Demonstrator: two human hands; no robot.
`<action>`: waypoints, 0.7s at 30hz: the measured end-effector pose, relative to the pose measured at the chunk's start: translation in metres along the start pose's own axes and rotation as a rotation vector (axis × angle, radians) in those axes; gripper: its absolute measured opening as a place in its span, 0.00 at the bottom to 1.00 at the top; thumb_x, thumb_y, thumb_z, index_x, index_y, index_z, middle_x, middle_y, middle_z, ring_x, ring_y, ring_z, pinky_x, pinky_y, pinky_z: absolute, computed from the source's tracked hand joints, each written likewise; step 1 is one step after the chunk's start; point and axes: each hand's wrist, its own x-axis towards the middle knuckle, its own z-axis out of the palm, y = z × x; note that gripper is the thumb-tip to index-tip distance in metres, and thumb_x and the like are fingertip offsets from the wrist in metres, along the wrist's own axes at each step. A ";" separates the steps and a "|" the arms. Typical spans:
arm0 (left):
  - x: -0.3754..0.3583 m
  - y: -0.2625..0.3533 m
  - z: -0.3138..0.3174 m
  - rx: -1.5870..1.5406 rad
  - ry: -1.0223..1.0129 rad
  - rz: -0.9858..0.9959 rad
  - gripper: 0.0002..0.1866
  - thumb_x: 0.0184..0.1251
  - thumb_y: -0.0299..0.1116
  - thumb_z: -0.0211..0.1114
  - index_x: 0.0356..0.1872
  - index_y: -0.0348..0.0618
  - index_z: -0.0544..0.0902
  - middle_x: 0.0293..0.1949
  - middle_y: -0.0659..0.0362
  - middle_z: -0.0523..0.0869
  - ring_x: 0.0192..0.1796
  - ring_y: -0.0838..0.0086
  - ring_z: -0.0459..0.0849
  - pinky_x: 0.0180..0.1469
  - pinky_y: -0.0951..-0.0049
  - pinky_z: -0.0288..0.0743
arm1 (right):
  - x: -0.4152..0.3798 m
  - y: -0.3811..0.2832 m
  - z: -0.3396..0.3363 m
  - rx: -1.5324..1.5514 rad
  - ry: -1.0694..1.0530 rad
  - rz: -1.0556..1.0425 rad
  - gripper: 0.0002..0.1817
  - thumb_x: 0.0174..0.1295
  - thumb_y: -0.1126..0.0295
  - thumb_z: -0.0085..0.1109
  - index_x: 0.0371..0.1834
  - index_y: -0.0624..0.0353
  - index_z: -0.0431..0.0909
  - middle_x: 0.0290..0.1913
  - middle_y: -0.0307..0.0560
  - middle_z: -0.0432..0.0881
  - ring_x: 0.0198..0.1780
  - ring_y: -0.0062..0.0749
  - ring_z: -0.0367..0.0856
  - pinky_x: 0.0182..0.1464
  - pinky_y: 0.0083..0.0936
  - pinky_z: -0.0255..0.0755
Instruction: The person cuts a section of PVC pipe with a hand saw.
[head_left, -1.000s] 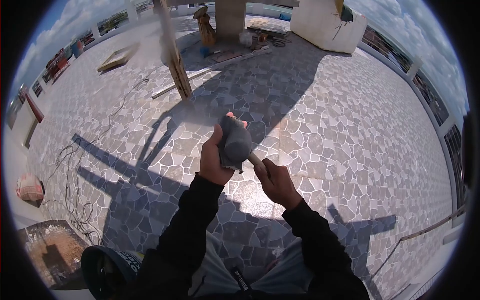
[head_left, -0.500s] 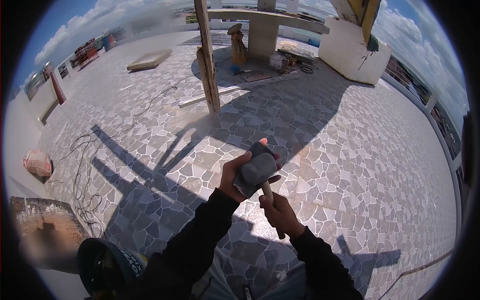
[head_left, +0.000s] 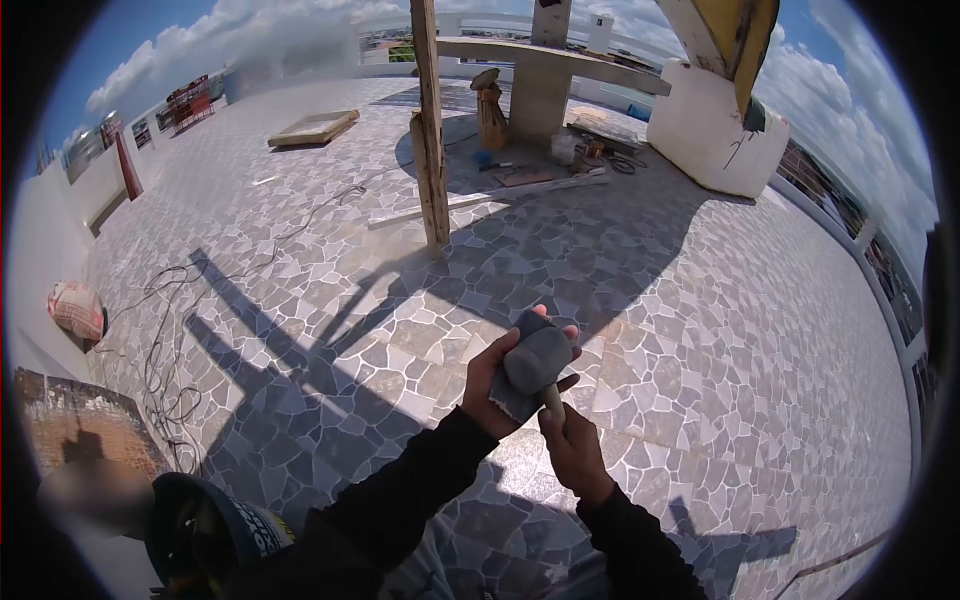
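My left hand (head_left: 487,390) holds a flat dark grey piece (head_left: 513,403) from beneath, its fingertips showing past the far and right edges. My right hand (head_left: 577,450) is wrapped round the light handle of a mallet (head_left: 538,358). The mallet's thick grey head lies over the flat piece, hiding most of it; whether the two touch cannot be made out. Both hands are above the stone-patterned floor (head_left: 640,420).
A wooden post (head_left: 430,150) stands ahead, with a long strip (head_left: 490,198) on the floor behind it. Cables (head_left: 165,370) and a sack (head_left: 76,308) lie at left. A dark bucket (head_left: 215,530) is at lower left. A white tank-like block (head_left: 715,130) stands at back right.
Both hands, with the flat piece and the mallet, appear a little lower and further right. The surroundings have also shifted slightly right in view. Both holds are the same.
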 end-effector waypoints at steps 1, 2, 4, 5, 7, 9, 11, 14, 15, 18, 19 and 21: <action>0.000 -0.002 -0.001 0.011 0.042 0.002 0.29 0.78 0.49 0.52 0.76 0.54 0.64 0.72 0.45 0.71 0.72 0.49 0.73 0.72 0.41 0.68 | 0.004 0.002 -0.005 -0.020 0.010 -0.033 0.24 0.77 0.52 0.51 0.36 0.67 0.76 0.21 0.52 0.77 0.25 0.31 0.76 0.30 0.37 0.67; -0.001 -0.004 -0.003 0.020 0.086 0.003 0.29 0.80 0.51 0.51 0.75 0.53 0.64 0.71 0.46 0.72 0.71 0.51 0.73 0.71 0.41 0.69 | 0.007 0.006 -0.007 -0.041 0.021 -0.062 0.25 0.77 0.52 0.51 0.35 0.67 0.76 0.20 0.52 0.76 0.25 0.31 0.76 0.30 0.38 0.67; -0.001 -0.007 -0.016 0.045 0.094 -0.007 0.29 0.80 0.53 0.51 0.75 0.52 0.64 0.71 0.48 0.72 0.71 0.52 0.74 0.71 0.41 0.70 | 0.010 0.012 -0.005 -0.046 0.071 -0.069 0.28 0.77 0.50 0.50 0.30 0.67 0.75 0.20 0.51 0.76 0.25 0.31 0.75 0.30 0.38 0.67; 0.001 -0.006 -0.022 0.066 0.104 -0.002 0.30 0.80 0.54 0.51 0.75 0.51 0.64 0.71 0.49 0.72 0.71 0.53 0.74 0.70 0.42 0.71 | 0.009 0.012 -0.003 -0.018 0.025 0.005 0.28 0.78 0.49 0.49 0.29 0.65 0.73 0.20 0.44 0.72 0.25 0.25 0.70 0.29 0.34 0.63; 0.006 0.003 -0.026 0.072 0.104 0.028 0.30 0.80 0.55 0.51 0.75 0.51 0.65 0.72 0.50 0.71 0.71 0.54 0.74 0.69 0.41 0.71 | 0.004 0.008 0.000 0.025 -0.043 0.064 0.30 0.78 0.46 0.47 0.26 0.62 0.70 0.19 0.37 0.68 0.24 0.21 0.64 0.27 0.32 0.60; 0.007 0.017 -0.023 0.081 0.087 0.061 0.30 0.80 0.55 0.52 0.74 0.50 0.65 0.75 0.51 0.68 0.70 0.56 0.75 0.69 0.41 0.71 | -0.002 -0.004 -0.004 -0.112 -0.086 -0.005 0.31 0.76 0.46 0.50 0.29 0.67 0.76 0.19 0.57 0.76 0.24 0.42 0.77 0.30 0.43 0.67; 0.006 0.017 -0.018 0.068 0.016 0.017 0.31 0.79 0.55 0.52 0.75 0.51 0.64 0.75 0.52 0.68 0.70 0.57 0.75 0.69 0.41 0.71 | 0.000 -0.005 -0.011 -0.219 -0.091 -0.051 0.30 0.75 0.46 0.51 0.30 0.67 0.77 0.20 0.60 0.78 0.25 0.53 0.81 0.31 0.46 0.69; 0.000 0.003 -0.015 0.193 0.082 -0.023 0.32 0.81 0.58 0.47 0.77 0.53 0.62 0.74 0.51 0.69 0.71 0.57 0.74 0.71 0.44 0.71 | 0.012 -0.002 -0.024 -0.220 0.022 -0.017 0.30 0.75 0.45 0.51 0.32 0.67 0.79 0.21 0.60 0.79 0.26 0.56 0.82 0.31 0.46 0.70; 0.000 -0.003 -0.010 0.196 0.097 -0.030 0.33 0.81 0.58 0.46 0.77 0.52 0.62 0.73 0.51 0.70 0.70 0.57 0.76 0.70 0.44 0.71 | 0.016 0.008 -0.026 -0.199 0.078 -0.009 0.30 0.75 0.46 0.50 0.32 0.67 0.79 0.21 0.60 0.78 0.26 0.54 0.82 0.32 0.45 0.70; 0.000 -0.002 -0.008 0.208 0.104 -0.034 0.33 0.81 0.58 0.45 0.77 0.49 0.61 0.72 0.51 0.71 0.69 0.58 0.77 0.70 0.44 0.72 | 0.018 0.021 -0.023 -0.100 0.146 0.030 0.29 0.76 0.48 0.50 0.30 0.67 0.79 0.22 0.60 0.77 0.25 0.48 0.80 0.32 0.43 0.70; 0.001 0.003 -0.011 0.216 0.100 -0.027 0.34 0.81 0.58 0.45 0.77 0.48 0.61 0.72 0.51 0.72 0.68 0.58 0.78 0.70 0.44 0.71 | 0.010 0.008 -0.021 -0.141 0.049 -0.006 0.29 0.76 0.49 0.51 0.30 0.67 0.78 0.22 0.61 0.77 0.25 0.51 0.80 0.33 0.44 0.70; 0.003 0.016 -0.016 0.176 0.061 -0.007 0.35 0.81 0.59 0.45 0.77 0.45 0.61 0.72 0.51 0.71 0.70 0.58 0.75 0.70 0.44 0.71 | -0.001 0.000 -0.011 -0.173 -0.084 -0.108 0.27 0.75 0.50 0.53 0.30 0.67 0.77 0.23 0.63 0.79 0.28 0.59 0.82 0.33 0.46 0.71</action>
